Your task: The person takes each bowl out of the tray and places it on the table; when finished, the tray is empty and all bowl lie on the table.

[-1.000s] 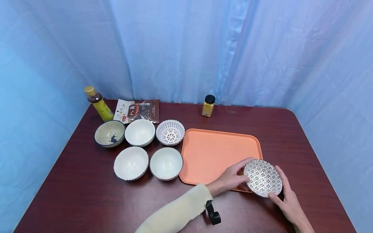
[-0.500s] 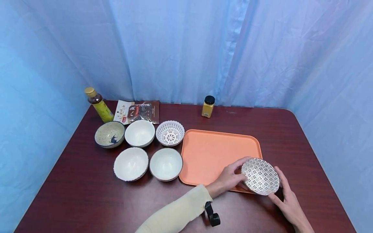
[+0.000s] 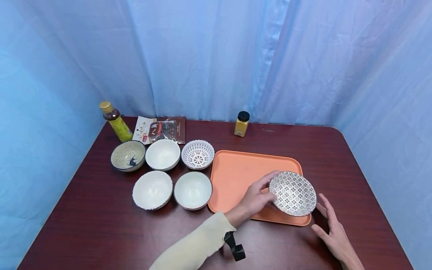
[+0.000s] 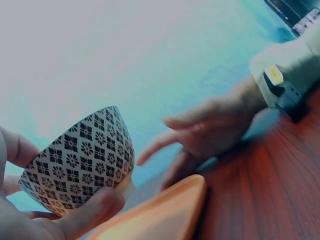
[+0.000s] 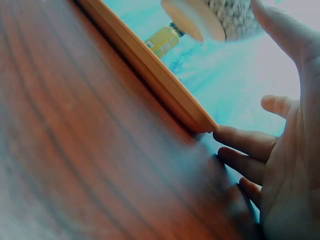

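Note:
A patterned bowl [image 3: 293,194], dark flowers and diamonds on white, is gripped at its left side by my left hand [image 3: 254,197]. It hangs tilted over the right end of the orange tray [image 3: 233,180]. In the left wrist view the thumb lies along the lower wall of the bowl [image 4: 82,162], with fingers behind the rim. My right hand [image 3: 332,231] is apart from the bowl, fingers spread, at the tray's right corner. The right wrist view has that hand [image 5: 285,145] holding nothing, a fingertip overlapping the tray's corner [image 5: 200,122].
Left of the tray stand a white lattice bowl [image 3: 197,154], a pale bowl [image 3: 192,190], a plain white bowl [image 3: 162,154], a wavy-rimmed bowl [image 3: 152,190] and a speckled bowl [image 3: 128,155]. Behind are a sauce bottle [image 3: 116,122], spice packets [image 3: 165,129] and a yellow jar [image 3: 241,124].
My left hand has carried the patterned bowl leftward and up from the tray's right corner to over the tray. My right hand has let go of it and stays nearly in place.

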Motion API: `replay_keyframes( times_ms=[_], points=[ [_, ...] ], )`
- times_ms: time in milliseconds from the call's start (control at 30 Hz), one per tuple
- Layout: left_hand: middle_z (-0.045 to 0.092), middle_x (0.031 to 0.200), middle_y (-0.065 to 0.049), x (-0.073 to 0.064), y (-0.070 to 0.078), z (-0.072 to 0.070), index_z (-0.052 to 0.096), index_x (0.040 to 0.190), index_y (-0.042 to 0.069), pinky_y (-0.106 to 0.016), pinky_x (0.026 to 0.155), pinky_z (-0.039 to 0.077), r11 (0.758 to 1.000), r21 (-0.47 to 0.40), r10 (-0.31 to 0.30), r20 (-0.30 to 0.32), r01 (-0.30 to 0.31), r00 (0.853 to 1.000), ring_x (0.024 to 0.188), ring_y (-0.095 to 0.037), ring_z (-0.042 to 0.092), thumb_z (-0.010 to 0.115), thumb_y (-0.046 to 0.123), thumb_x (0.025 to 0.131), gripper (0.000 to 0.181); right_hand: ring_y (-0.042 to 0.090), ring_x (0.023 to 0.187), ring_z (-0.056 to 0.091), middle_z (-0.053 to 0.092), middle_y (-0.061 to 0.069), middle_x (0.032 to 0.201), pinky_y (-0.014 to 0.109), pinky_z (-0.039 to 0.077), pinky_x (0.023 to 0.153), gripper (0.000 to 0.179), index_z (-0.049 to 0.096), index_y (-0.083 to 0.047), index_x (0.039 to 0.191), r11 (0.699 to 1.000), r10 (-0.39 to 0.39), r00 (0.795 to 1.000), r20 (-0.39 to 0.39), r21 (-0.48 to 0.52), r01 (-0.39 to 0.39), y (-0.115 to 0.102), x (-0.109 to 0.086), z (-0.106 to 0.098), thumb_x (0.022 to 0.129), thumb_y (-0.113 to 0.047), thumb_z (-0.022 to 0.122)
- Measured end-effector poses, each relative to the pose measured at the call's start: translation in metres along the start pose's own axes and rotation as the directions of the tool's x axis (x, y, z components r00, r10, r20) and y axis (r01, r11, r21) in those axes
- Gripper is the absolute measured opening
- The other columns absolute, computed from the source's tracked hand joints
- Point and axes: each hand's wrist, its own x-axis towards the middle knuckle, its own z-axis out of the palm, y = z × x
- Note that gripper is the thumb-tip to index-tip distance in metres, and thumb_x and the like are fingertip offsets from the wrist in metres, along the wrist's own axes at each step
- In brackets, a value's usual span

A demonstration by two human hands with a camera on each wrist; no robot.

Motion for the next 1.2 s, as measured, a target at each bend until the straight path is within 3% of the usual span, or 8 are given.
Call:
replay_keyframes(
  times_ms=[100, 333, 533, 867, 933, 1067, 1133, 1200],
  points=[
    [0.057, 0.139, -0.023, -0.007, 0.012, -0.010, 0.049, 0.149, 0.020, -0.029, 0.063, 0.063, 0.998, -0.056, 0.012, 0.011, -0.012, 1.000, 0.083, -0.016, 0.062, 0.054, -0.010, 0.081, 0.075, -0.024, 0.133, 0.030, 0.037, -0.043, 0.138, -0.005, 0.019, 0.099, 0.087, 0.018, -0.014, 0.161, 1.000, -0.017, 1.000, 0.008, 0.016, 0.016, 0.000, 0.000, 0.000, 0.089, -0.005, 0.066],
    [0.050, 0.143, -0.025, -0.023, 0.033, -0.041, 0.042, 0.153, 0.022, -0.039, 0.072, 0.065, 0.992, -0.120, 0.029, 0.020, -0.026, 0.999, 0.081, -0.019, 0.066, 0.049, -0.008, 0.084, 0.076, -0.024, 0.136, 0.027, 0.038, -0.040, 0.142, -0.006, 0.017, 0.100, 0.087, 0.018, -0.016, 0.161, 1.000, 0.005, 0.999, 0.034, 0.001, -0.005, 0.001, 0.001, 0.001, 0.090, -0.004, 0.066],
    [0.047, 0.147, -0.023, -0.037, 0.048, -0.065, 0.037, 0.155, 0.024, -0.034, 0.073, 0.065, 0.994, -0.101, 0.041, -0.010, -0.041, 0.999, 0.087, -0.019, 0.067, 0.048, -0.004, 0.085, 0.077, -0.021, 0.139, 0.027, 0.040, -0.034, 0.147, -0.005, 0.018, 0.103, 0.088, 0.023, -0.014, 0.160, 1.000, -0.026, 0.999, 0.031, -0.008, 0.026, 0.004, 0.001, 0.001, 0.087, -0.001, 0.070],
    [0.041, 0.148, -0.030, -0.058, 0.063, -0.102, 0.029, 0.158, 0.010, -0.026, 0.072, 0.064, 0.986, -0.102, 0.125, -0.070, -0.132, 0.990, 0.089, -0.011, 0.067, 0.045, -0.007, 0.085, 0.077, -0.020, 0.139, 0.025, 0.040, -0.030, 0.150, -0.003, 0.013, 0.108, 0.081, 0.035, -0.011, 0.156, 0.995, -0.061, 0.998, 0.005, -0.080, 0.061, 0.003, 0.004, 0.003, 0.084, -0.005, 0.074],
    [0.037, 0.151, -0.028, -0.063, 0.066, -0.109, 0.027, 0.159, 0.009, -0.024, 0.070, 0.063, 0.985, -0.095, 0.133, -0.090, -0.142, 0.987, 0.085, -0.009, 0.066, 0.044, -0.008, 0.086, 0.077, -0.021, 0.139, 0.022, 0.041, -0.021, 0.154, 0.000, 0.009, 0.110, 0.077, 0.038, -0.011, 0.155, 0.993, -0.051, 0.999, 0.005, -0.107, 0.051, 0.003, 0.005, 0.003, 0.086, -0.009, 0.073],
    [0.035, 0.153, -0.027, -0.072, 0.072, -0.125, 0.026, 0.159, 0.008, -0.022, 0.069, 0.061, 0.988, -0.072, 0.127, -0.141, -0.138, 0.982, 0.077, -0.006, 0.066, 0.043, -0.008, 0.088, 0.075, -0.024, 0.137, 0.019, 0.044, 0.015, 0.155, 0.006, 0.003, 0.117, 0.072, 0.040, -0.008, 0.153, 0.989, -0.039, 0.999, 0.018, -0.141, 0.041, 0.004, 0.005, 0.003, 0.089, -0.013, 0.071],
    [0.043, 0.142, -0.028, -0.077, 0.074, -0.133, 0.026, 0.159, 0.008, -0.022, 0.069, 0.062, 0.989, -0.063, 0.118, -0.173, -0.131, 0.978, 0.076, -0.007, 0.066, 0.043, -0.009, 0.089, 0.074, -0.026, 0.136, 0.016, 0.045, 0.027, 0.150, 0.007, 0.001, 0.117, 0.071, 0.040, -0.008, 0.152, 0.986, -0.028, 0.999, 0.027, -0.163, 0.032, 0.005, 0.006, 0.003, 0.089, -0.015, 0.071],
    [0.050, 0.129, -0.024, -0.081, 0.077, -0.142, 0.027, 0.159, 0.009, -0.023, 0.070, 0.062, 0.990, -0.056, 0.113, -0.202, -0.126, 0.973, 0.078, -0.008, 0.068, 0.043, -0.009, 0.089, 0.074, -0.026, 0.136, 0.013, 0.044, 0.030, 0.149, 0.017, 0.001, 0.126, 0.071, 0.040, -0.010, 0.153, 0.984, -0.012, 0.999, 0.037, -0.175, 0.018, 0.005, 0.006, 0.003, 0.090, -0.018, 0.072]
  ],
)
